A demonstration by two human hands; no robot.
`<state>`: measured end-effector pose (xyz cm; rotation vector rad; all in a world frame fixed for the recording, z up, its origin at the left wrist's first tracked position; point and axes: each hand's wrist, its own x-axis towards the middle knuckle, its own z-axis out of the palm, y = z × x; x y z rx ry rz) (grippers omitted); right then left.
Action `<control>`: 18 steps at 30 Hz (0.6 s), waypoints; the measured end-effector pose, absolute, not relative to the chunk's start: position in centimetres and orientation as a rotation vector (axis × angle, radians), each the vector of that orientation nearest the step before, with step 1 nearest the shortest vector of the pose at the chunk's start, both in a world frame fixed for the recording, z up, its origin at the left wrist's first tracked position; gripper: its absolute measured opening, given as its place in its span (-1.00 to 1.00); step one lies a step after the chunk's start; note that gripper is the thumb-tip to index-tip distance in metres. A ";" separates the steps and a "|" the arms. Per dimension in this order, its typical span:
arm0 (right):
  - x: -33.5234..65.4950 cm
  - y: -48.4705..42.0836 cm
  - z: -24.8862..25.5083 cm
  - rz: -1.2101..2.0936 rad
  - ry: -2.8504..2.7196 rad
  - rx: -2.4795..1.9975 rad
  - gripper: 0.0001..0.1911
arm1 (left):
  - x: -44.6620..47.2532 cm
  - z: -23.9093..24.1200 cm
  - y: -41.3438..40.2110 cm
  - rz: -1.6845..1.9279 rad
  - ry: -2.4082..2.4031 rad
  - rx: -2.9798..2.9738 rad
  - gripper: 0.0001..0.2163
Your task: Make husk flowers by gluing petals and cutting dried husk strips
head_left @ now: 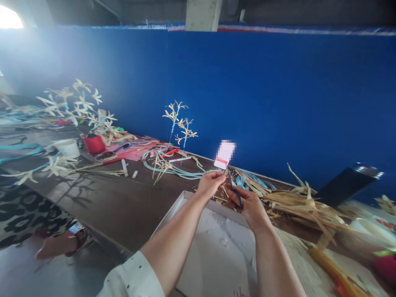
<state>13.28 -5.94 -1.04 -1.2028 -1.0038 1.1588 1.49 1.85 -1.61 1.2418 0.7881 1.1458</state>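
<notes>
My right hand (251,206) grips a pair of scissors (238,199) by the black handles, with the blades pointing up and away from me. Close beside the blades, my left hand (211,184) is pinched on a small pale strip that looks like dried husk; most of it is hidden by the fingers. Both hands are just beyond the far edge of a shallow white box lid (213,247). Small cut scraps (220,197) lie under the hands. To their right is a heap of dried husk strips (287,202).
Pale husk flowers on blue stems (177,119) stand at the back. Loops of light blue cord (173,175), a red container (94,143) and a white cup (66,147) lie leftward. A yellow tool (334,268) is at right. A blue panel (278,95) closes the back. Another person's arm (58,244) shows lower left.
</notes>
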 end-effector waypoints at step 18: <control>14.0 -5.6 -1.8 1.014 -1.005 -1.258 -0.52 | 1.4 -1.7 2.1 1.157 0.758 1.294 -0.70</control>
